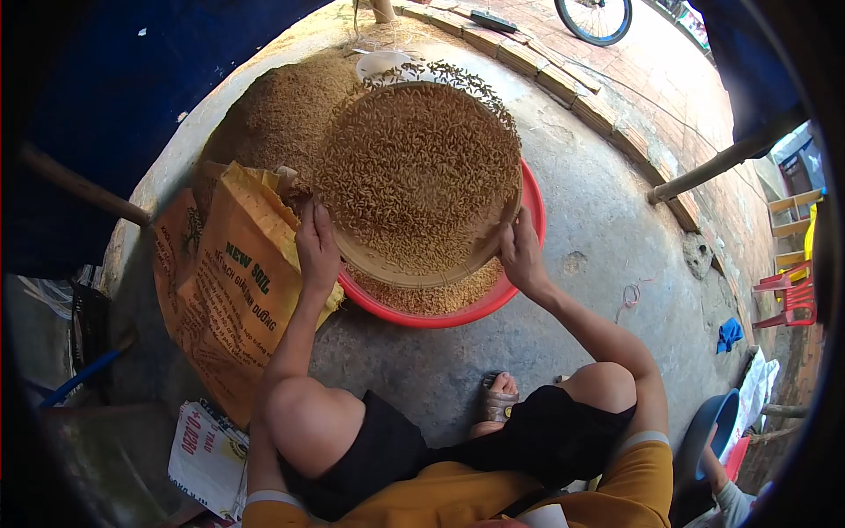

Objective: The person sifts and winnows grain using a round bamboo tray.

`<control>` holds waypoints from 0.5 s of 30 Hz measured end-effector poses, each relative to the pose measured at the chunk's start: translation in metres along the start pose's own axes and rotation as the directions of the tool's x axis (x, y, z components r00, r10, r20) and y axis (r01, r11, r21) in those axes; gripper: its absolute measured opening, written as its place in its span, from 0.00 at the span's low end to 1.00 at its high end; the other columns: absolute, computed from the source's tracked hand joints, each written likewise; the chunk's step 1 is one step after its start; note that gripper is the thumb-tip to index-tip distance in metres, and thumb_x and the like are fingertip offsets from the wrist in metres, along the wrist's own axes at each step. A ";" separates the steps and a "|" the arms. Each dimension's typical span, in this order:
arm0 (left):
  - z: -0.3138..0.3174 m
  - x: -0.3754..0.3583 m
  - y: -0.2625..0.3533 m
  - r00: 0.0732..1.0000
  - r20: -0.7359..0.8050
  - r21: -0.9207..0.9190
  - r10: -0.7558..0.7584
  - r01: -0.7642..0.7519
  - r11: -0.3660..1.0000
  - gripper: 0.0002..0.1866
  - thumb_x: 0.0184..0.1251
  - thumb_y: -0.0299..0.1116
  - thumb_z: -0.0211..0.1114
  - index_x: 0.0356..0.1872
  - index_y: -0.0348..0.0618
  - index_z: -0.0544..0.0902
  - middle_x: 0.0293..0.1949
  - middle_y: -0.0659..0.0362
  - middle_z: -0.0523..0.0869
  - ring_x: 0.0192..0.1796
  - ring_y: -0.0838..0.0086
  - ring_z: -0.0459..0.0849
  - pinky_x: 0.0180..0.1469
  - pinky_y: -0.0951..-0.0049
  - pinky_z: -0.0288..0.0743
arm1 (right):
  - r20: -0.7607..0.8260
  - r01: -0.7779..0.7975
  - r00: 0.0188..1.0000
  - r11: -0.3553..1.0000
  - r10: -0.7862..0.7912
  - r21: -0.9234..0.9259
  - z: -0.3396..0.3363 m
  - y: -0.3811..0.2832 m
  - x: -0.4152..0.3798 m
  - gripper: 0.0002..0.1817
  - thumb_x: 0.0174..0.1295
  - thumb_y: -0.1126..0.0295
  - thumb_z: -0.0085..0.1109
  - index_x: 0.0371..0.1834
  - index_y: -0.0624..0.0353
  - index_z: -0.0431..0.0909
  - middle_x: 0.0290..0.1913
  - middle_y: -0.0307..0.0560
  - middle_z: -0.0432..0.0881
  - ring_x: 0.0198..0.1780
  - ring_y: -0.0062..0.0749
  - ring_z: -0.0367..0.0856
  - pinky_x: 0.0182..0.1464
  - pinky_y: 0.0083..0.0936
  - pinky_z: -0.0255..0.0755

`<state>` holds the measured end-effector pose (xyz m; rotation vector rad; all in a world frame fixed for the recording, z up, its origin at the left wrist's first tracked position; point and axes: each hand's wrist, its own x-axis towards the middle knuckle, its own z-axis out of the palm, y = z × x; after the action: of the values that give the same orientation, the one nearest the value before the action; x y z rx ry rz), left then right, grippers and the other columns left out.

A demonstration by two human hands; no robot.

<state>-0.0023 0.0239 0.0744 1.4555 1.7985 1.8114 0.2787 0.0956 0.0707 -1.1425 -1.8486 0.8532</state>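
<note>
My left hand and my right hand grip opposite sides of a round, shallow winnowing basket, their fingers wrapped at its rim. Small, slender brown pieces, like grains or larvae, cover the basket, and many are in the air over its far edge. Directly beneath it stands a wide red basin, partly hidden, with similar paler pieces inside. An orange-brown "NEW SOIL" sack lies just left of my left hand.
A brown heap of loose material lies behind the sack. Behind the basket is a white bowl. A brick edging runs along the right, near a pole. At lower right, another person's hand is by a blue basin.
</note>
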 end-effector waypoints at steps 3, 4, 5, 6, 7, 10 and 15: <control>0.010 -0.020 -0.043 0.970 0.178 0.250 -0.164 0.117 0.961 0.16 0.68 0.38 0.42 0.36 0.33 0.71 0.15 0.58 0.68 0.20 0.75 0.71 0.22 0.75 0.61 | 0.133 -0.283 0.949 0.959 0.285 -0.033 0.015 0.047 -0.017 0.10 0.60 0.70 0.38 0.38 0.67 0.60 0.25 0.56 0.71 0.28 0.36 0.75 0.30 0.30 0.68; 0.010 -0.032 -0.039 0.879 0.222 0.247 -0.423 0.369 0.896 0.17 0.68 0.38 0.40 0.38 0.33 0.71 0.18 0.59 0.70 0.22 0.74 0.70 0.27 0.75 0.64 | 0.170 -0.375 0.905 0.921 0.389 -0.109 0.019 0.064 -0.023 0.11 0.59 0.69 0.39 0.37 0.68 0.61 0.25 0.55 0.71 0.27 0.36 0.75 0.28 0.30 0.68; 0.008 -0.042 -0.037 0.710 0.265 0.264 -0.652 0.598 0.757 0.17 0.68 0.38 0.39 0.40 0.32 0.71 0.20 0.59 0.72 0.24 0.74 0.70 0.32 0.75 0.66 | 0.225 -0.475 0.853 0.879 0.471 -0.041 0.017 0.060 -0.028 0.12 0.58 0.68 0.40 0.34 0.69 0.63 0.24 0.55 0.72 0.23 0.35 0.75 0.25 0.30 0.69; 0.005 -0.046 -0.035 0.705 0.266 0.267 -0.658 0.602 0.753 0.17 0.68 0.38 0.39 0.40 0.32 0.71 0.20 0.59 0.72 0.24 0.74 0.70 0.32 0.75 0.66 | 0.229 -0.481 0.849 0.876 0.477 -0.042 0.015 0.055 -0.032 0.12 0.58 0.68 0.40 0.34 0.69 0.63 0.24 0.55 0.72 0.23 0.35 0.75 0.25 0.30 0.69; 0.003 -0.045 -0.030 0.676 0.254 0.259 -0.691 0.641 0.722 0.16 0.68 0.37 0.41 0.36 0.32 0.71 0.18 0.57 0.71 0.22 0.72 0.70 0.29 0.73 0.65 | 0.266 -0.496 0.832 0.867 0.487 -0.037 0.013 0.050 -0.032 0.12 0.59 0.68 0.39 0.35 0.69 0.62 0.22 0.53 0.71 0.22 0.35 0.74 0.24 0.30 0.69; -0.005 -0.036 -0.031 0.825 0.221 0.235 -0.519 0.472 0.850 0.16 0.67 0.37 0.42 0.33 0.32 0.70 0.16 0.56 0.69 0.20 0.72 0.69 0.26 0.72 0.64 | 0.271 -0.492 0.840 0.871 0.470 0.013 0.002 0.011 -0.025 0.11 0.60 0.69 0.38 0.36 0.68 0.61 0.21 0.50 0.71 0.20 0.33 0.74 0.22 0.29 0.69; -0.009 -0.004 0.024 0.999 0.038 0.043 -0.034 0.032 0.999 0.16 0.68 0.37 0.42 0.34 0.32 0.70 0.18 0.58 0.68 0.21 0.74 0.65 0.26 0.73 0.62 | 0.071 -0.110 0.992 0.988 0.103 0.106 -0.006 -0.013 -0.009 0.09 0.61 0.71 0.36 0.40 0.66 0.59 0.19 0.46 0.69 0.17 0.28 0.70 0.19 0.26 0.66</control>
<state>0.0048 0.0099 0.0950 1.4567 1.8424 1.7278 0.2817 0.0835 0.0824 -1.1647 -1.7824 1.0513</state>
